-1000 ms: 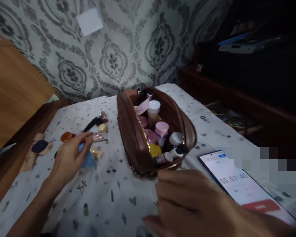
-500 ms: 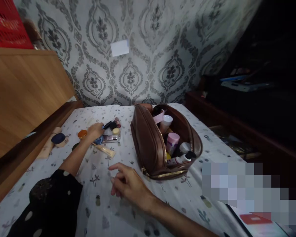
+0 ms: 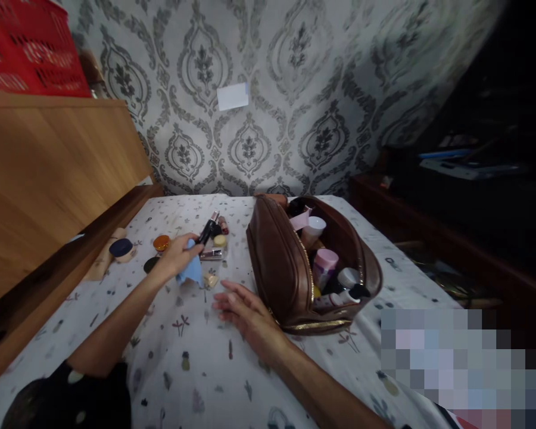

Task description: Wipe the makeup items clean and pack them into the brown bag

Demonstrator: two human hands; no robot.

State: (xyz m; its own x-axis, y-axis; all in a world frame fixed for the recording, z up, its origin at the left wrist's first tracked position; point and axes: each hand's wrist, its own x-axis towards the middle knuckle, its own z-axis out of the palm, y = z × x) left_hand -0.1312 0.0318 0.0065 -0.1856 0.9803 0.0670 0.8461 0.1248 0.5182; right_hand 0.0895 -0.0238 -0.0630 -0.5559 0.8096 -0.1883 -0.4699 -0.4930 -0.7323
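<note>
My left hand [image 3: 177,256] is closed round a black cosmetic tube [image 3: 206,231] with a shiny end, and a light blue cloth [image 3: 190,273] hangs from the same grip. Close by on the patterned sheet [image 3: 214,381] lie a clear-and-silver tube [image 3: 212,254], a small jar with a pale yellow lid [image 3: 220,241] and a cream tube [image 3: 211,280], partly hidden by the cloth. My right hand [image 3: 250,317] holds nothing, its fingers apart, just left of an unzipped brown cosmetic bag [image 3: 279,262]. Inside the bag stand several containers, among them a pink-capped bottle [image 3: 325,266].
Left of my left hand sit an orange jar [image 3: 161,242], a dark round item [image 3: 150,264], a navy-lidded jar [image 3: 121,249] and a beige tube [image 3: 99,259]. A wooden cabinet [image 3: 62,167] bearing a red basket [image 3: 44,50] borders the left side; a patterned wall [image 3: 250,149] stands behind.
My left hand has lifted the black tube and blue cloth from among the small items. My right hand's fingers have straightened. The whole view has shifted slightly.
</note>
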